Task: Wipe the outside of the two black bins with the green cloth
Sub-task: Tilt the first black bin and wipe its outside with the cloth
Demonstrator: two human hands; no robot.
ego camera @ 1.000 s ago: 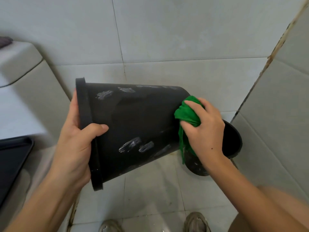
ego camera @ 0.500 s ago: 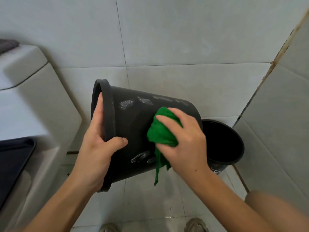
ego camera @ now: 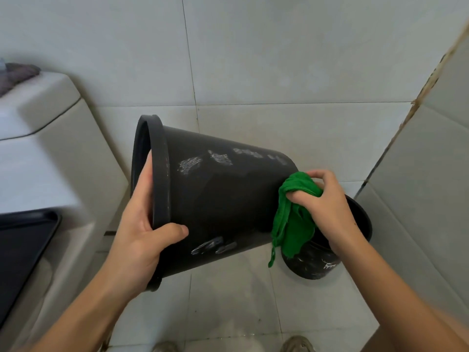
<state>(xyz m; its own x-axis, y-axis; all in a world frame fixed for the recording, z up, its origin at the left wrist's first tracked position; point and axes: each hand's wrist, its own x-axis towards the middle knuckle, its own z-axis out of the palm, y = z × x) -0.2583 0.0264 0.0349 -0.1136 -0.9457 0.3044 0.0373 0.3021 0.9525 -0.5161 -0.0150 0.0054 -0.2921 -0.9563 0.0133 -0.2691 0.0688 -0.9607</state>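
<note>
Black bin [ego camera: 223,209] held on its side in air, mouth facing left. Left hand [ego camera: 142,240] clamps rim, thumb outside, fingers inside. Right hand [ego camera: 327,201] bunches green cloth [ego camera: 291,224], fingers curled round it, pressing at base end of wall. Second bin [ego camera: 314,265] upright on floor just below, partly hidden. Risks: rim grip is one-handed, so hard push may twist bin loose; dangling cloth tail may drop into second bin; whitish scuffs [ego camera: 190,165] likely need more pressure.
</note>
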